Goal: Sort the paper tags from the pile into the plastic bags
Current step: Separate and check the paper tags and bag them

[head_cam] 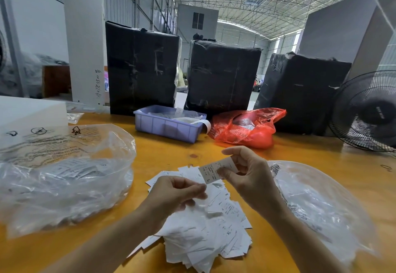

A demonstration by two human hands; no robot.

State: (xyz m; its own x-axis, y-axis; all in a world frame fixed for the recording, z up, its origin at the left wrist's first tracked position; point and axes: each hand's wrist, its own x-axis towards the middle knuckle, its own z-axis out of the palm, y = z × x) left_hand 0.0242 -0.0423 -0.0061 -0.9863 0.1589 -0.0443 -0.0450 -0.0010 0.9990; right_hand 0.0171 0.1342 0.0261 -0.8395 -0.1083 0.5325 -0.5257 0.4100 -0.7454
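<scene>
Two bare forearms reach forward. Left hand point(177, 193) fingers curled, thumb meeting fingertips, whether pinching anything unclear. Right hand point(246, 172) raised higher, thumb and curled fingers pinching paper tag point(216, 171).

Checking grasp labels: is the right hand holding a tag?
Yes, the right hand pinches a single paper tag marked L, lifted above the pile on the table.

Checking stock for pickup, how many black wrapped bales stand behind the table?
3: left bale, middle bale, right bale. Others may be hidden behind them.
</scene>
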